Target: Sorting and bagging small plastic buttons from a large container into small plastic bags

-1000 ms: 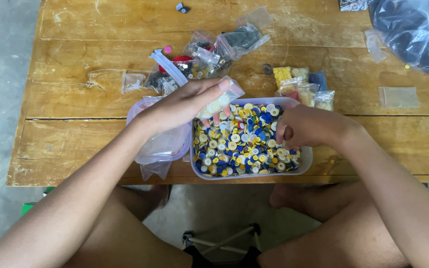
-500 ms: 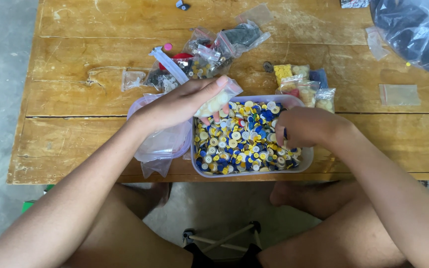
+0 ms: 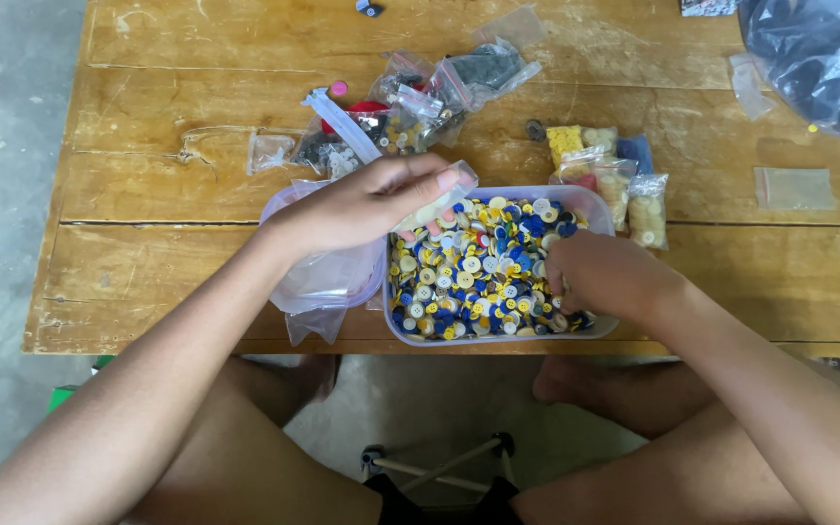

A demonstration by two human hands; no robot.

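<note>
Fingers of the right hand [image 3: 600, 277] are being curled into the buttons [image 3: 473, 267] in the tub [image 3: 590, 199] — a small bag [image 3: 439, 199] is being pinched by the left hand [image 3: 367, 204]. Several bags [image 3: 619, 185] are already filled; many buttons are remaining.

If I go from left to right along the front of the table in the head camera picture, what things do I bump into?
Crumpled clear plastic bag → left hand holding a small clear bag → clear tub full of coloured buttons → right hand digging in the buttons → small empty clear bag, farther right.
</note>
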